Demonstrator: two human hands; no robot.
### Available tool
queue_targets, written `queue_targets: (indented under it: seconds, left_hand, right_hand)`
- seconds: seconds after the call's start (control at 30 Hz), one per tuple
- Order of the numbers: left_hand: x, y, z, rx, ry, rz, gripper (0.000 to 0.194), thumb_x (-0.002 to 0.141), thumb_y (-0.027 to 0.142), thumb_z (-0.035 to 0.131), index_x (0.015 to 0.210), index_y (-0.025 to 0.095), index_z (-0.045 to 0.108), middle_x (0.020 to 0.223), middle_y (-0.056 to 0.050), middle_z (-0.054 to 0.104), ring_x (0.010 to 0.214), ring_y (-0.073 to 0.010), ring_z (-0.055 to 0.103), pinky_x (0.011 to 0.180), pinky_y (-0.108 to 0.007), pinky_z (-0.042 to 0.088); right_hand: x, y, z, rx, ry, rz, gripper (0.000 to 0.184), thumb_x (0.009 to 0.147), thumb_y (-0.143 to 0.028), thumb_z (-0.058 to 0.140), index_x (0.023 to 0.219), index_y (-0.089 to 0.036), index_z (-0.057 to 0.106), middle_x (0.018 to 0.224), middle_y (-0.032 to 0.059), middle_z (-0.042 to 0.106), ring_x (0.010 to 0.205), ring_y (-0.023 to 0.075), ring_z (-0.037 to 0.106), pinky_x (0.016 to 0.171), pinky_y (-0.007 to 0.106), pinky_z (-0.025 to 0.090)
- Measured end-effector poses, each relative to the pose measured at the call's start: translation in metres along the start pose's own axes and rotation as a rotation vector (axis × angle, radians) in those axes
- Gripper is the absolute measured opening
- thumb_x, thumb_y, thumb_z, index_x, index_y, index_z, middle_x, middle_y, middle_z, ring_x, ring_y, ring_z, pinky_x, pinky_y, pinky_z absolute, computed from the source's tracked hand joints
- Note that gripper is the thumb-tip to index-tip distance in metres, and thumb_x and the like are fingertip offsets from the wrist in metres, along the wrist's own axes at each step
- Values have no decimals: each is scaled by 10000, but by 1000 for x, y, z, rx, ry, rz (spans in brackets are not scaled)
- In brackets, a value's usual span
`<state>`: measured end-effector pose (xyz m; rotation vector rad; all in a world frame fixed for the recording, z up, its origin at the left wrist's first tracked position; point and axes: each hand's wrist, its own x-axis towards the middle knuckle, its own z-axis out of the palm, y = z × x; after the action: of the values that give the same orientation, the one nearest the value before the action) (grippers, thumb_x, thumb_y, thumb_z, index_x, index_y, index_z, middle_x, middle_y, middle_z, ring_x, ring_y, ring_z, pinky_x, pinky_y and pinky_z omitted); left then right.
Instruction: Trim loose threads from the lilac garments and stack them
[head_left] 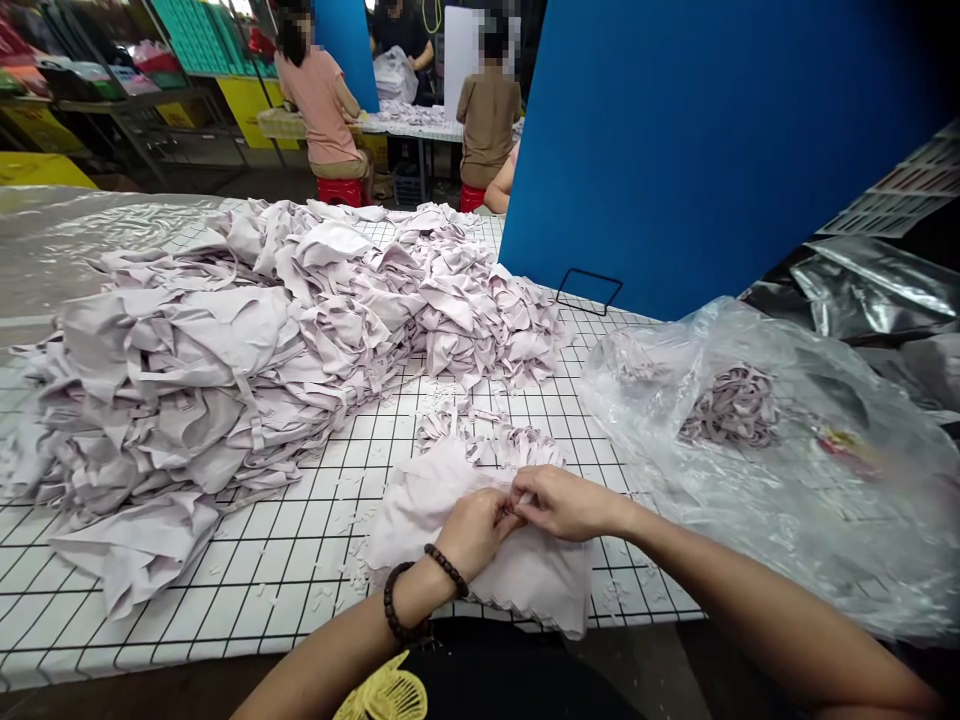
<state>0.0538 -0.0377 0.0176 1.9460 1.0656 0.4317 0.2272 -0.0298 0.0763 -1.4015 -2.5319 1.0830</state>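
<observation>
Both my hands meet over a pale pinkish-grey fabric piece [427, 490] spread on the grid-patterned table near its front edge. My left hand [480, 525], with dark bead bracelets at the wrist, pinches the cloth. Against its fingertips, my right hand [551, 500] is closed in a pinch too. What exactly lies between the fingertips is too small to make out, but the fabric runs beneath both hands. Just beyond them lie coiled fabric straps [529, 445]. A large heap of the same pale fabric pieces [202, 340] spreads to the left and back.
A clear plastic bag [810, 520] with a bundle of straps [735, 405] covers the table's right side. A tall blue panel [675, 130] stands behind, by a black wire stand [589, 292]. Small scraps [322, 590] dot the table [262, 570]. Other people sit farther back.
</observation>
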Motion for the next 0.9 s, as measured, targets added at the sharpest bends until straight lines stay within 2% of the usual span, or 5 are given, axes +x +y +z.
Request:
queue_targets:
  seconds: [0.3, 0.43, 0.53, 0.7, 0.9]
  left_hand:
    - [-11, -9, 0, -326, 45, -61, 491, 718, 404, 687, 1110, 193, 480, 773, 24, 552, 578, -94, 490, 540, -214, 395]
    - [-17, -10, -3, -694, -62, -129, 391, 763, 417, 642, 1019, 179, 466, 829, -5, 551, 535, -78, 534, 486, -205, 417]
    - [-17, -9, -8, -1040, -124, -163, 364, 773, 397, 644, 989, 158, 473, 896, -42, 571, 624, -117, 616, 572, -246, 485]
    - [-19, -16, -24, -1455, -63, -233, 407, 856, 333, 549, 1208, 188, 404, 1054, -100, 595, 771, -164, 660, 715, -300, 496]
    - [-17, -28, -33, -1689, -83, -282, 483, 872, 328, 491, 1309, 202, 327, 1033, -92, 622, 777, -189, 660, 763, -348, 480]
  right_hand:
    - [-21, 40, -42, 22, 59, 198, 339, 754, -170, 556, 1091, -208, 576, 977, 51, 598, 843, 177, 557, 708, 262, 416]
    - [12, 42, -62, -58, 186, 168, 404, 702, -175, 607, 1106, -199, 596, 1077, 79, 568, 839, 172, 554, 726, 271, 411]
    - [69, 31, -51, 199, 208, 169, 192, 777, -289, 573, 886, -160, 665, 871, 56, 640, 643, 122, 532, 576, 236, 397]
    - [151, 20, -2, 868, 208, 534, 319, 671, -394, 713, 562, -140, 553, 402, -32, 484, 327, 41, 297, 342, 203, 158]
    - [157, 27, 4, 1188, 295, 453, 282, 683, -344, 688, 687, -190, 452, 439, -123, 302, 340, 25, 166, 322, 176, 87]
